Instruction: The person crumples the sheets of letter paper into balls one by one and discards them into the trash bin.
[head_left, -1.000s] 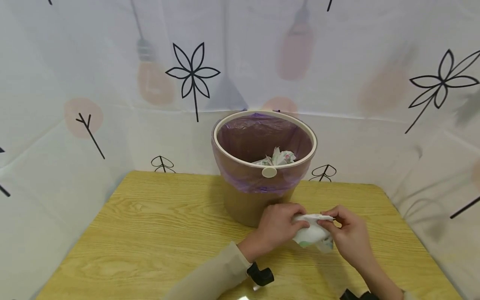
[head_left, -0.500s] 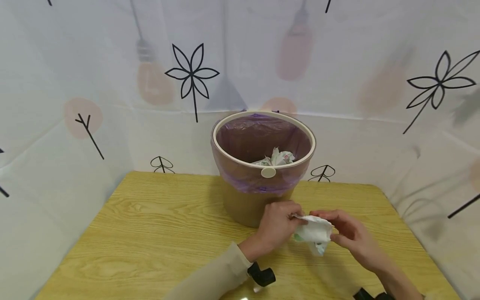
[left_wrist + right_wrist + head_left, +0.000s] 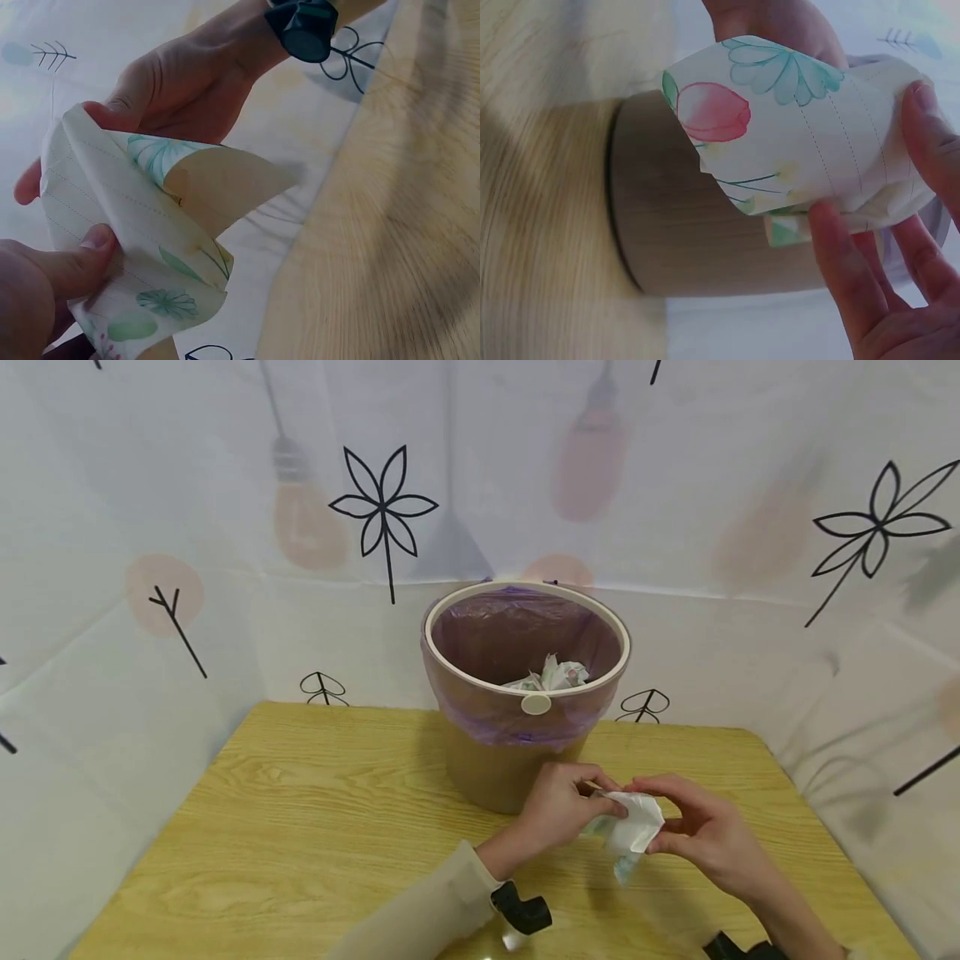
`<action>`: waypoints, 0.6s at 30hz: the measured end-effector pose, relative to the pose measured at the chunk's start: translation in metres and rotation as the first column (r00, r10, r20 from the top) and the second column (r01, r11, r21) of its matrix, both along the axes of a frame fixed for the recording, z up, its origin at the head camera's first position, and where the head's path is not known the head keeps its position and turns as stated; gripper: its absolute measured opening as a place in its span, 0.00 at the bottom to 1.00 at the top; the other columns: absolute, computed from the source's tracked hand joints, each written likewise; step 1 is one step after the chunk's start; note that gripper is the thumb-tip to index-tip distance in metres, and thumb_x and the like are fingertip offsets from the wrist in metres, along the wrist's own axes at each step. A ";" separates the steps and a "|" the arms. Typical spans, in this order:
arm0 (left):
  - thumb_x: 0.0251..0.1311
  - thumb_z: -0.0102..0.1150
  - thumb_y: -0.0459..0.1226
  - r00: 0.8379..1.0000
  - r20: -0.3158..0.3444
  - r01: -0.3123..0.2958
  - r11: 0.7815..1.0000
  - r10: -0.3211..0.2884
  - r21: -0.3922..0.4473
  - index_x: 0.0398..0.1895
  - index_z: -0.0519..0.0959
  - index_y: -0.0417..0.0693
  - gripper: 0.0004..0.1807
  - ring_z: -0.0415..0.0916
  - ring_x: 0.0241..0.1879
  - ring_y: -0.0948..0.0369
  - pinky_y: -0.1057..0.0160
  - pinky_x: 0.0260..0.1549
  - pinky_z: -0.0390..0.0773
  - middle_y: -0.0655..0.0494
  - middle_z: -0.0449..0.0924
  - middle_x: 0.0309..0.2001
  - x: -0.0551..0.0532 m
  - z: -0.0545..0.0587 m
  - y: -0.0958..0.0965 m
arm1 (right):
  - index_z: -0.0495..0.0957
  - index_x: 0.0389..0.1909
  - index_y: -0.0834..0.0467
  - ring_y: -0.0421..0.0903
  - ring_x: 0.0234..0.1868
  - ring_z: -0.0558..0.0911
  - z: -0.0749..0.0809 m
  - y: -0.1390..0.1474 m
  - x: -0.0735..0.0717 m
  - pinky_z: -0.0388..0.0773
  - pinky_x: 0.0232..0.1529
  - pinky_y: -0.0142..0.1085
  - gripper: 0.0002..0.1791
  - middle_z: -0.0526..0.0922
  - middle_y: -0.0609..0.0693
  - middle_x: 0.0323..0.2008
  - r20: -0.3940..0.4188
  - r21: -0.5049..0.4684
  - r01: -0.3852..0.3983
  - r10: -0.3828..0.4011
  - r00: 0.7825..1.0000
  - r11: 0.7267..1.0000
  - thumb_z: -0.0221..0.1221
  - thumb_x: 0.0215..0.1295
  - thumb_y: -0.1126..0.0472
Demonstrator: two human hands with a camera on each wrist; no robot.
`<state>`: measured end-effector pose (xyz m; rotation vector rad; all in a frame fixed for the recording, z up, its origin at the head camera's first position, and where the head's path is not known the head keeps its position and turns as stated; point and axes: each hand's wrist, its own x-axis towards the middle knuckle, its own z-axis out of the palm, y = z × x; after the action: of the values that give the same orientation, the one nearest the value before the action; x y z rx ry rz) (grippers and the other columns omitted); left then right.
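Note:
A folded, curling sheet of flower-printed paper (image 3: 636, 820) is held between both hands, just above the table in front of the bin. Dotted writing lines and green, teal and pink flowers show on the paper (image 3: 127, 195) in the left wrist view. My left hand (image 3: 555, 810) pinches its left part, the thumb lying on top. At the other end my right hand (image 3: 708, 837) holds the edge between thumb and fingers. Up close, the right hand (image 3: 900, 307) has its fingers under the paper (image 3: 780, 135) and the thumb over it.
Behind the hands stands a brown bin (image 3: 480, 768) with a pale rim and a purple liner (image 3: 495, 718). Crumpled paper (image 3: 562, 674) lies inside it. The wooden table (image 3: 300, 827) backs onto a patterned cloth (image 3: 225, 485). Black wrist cameras (image 3: 521, 910) are strapped on.
The right hand has loosened its tight pinch, shifted right and taken the paper's edge with spread fingers. The paper has turned and folded over, its loose corner now hanging lower left. The bin stays put.

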<state>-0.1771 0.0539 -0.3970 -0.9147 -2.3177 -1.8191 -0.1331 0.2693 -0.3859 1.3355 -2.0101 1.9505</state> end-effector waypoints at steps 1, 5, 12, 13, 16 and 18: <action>0.48 0.78 0.35 1.000 -0.001 -0.005 1.000 0.005 -0.007 0.29 0.87 0.47 0.07 0.77 0.25 0.79 0.73 0.26 0.80 0.67 0.85 0.32 0.000 0.000 0.000 | 0.69 0.60 0.77 0.48 0.55 0.78 0.001 -0.002 0.000 0.84 0.35 0.40 0.34 0.75 0.62 0.58 -0.020 0.017 0.034 -0.033 0.999 0.999 0.61 0.47 0.90; 0.49 0.78 0.37 1.000 -0.002 -0.023 0.998 0.023 -0.055 0.28 0.88 0.49 0.06 0.77 0.25 0.78 0.75 0.26 0.78 0.70 0.84 0.30 0.001 0.001 0.000 | 0.75 0.55 0.72 0.45 0.50 0.79 0.004 -0.008 0.004 0.84 0.33 0.39 0.30 0.77 0.59 0.52 -0.047 0.102 0.182 -0.179 0.983 0.978 0.63 0.48 0.87; 0.57 0.72 0.36 0.999 0.041 0.014 0.996 -0.010 -0.088 0.31 0.88 0.48 0.02 0.78 0.26 0.76 0.75 0.26 0.78 0.68 0.84 0.32 0.002 0.002 -0.002 | 0.80 0.44 0.62 0.42 0.45 0.81 0.006 -0.013 0.006 0.81 0.38 0.32 0.18 0.83 0.52 0.44 -0.074 0.214 0.429 -0.423 0.903 0.878 0.64 0.55 0.82; 0.58 0.71 0.36 0.998 0.056 0.037 0.997 -0.033 -0.075 0.32 0.88 0.47 0.02 0.78 0.28 0.76 0.74 0.27 0.79 0.67 0.85 0.33 0.001 0.002 -0.003 | 0.80 0.43 0.62 0.42 0.44 0.81 0.005 -0.013 0.006 0.81 0.38 0.31 0.17 0.83 0.52 0.43 -0.069 0.204 0.443 -0.439 0.896 0.873 0.63 0.56 0.82; 0.63 0.66 0.36 0.990 0.090 0.109 0.993 -0.104 -0.049 0.38 0.88 0.47 0.05 0.80 0.33 0.74 0.73 0.31 0.79 0.66 0.85 0.38 -0.001 0.001 -0.006 | 0.81 0.40 0.63 0.42 0.41 0.82 0.004 -0.013 0.005 0.81 0.36 0.32 0.13 0.84 0.52 0.41 -0.020 0.145 0.451 -0.453 0.891 0.881 0.61 0.59 0.82; 0.66 0.63 0.38 0.981 0.117 0.163 0.986 -0.158 -0.037 0.43 0.88 0.47 0.07 0.80 0.37 0.73 0.71 0.32 0.80 0.66 0.84 0.42 -0.002 0.000 -0.009 | 0.82 0.39 0.64 0.41 0.38 0.81 0.003 -0.013 0.004 0.81 0.32 0.31 0.12 0.84 0.51 0.39 -0.017 0.119 0.473 -0.474 0.880 0.873 0.61 0.60 0.81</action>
<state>-0.1794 0.0450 -0.3965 -1.0607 -2.4280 -1.9326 -0.1290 0.2566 -0.3832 0.7358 -2.2205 1.6375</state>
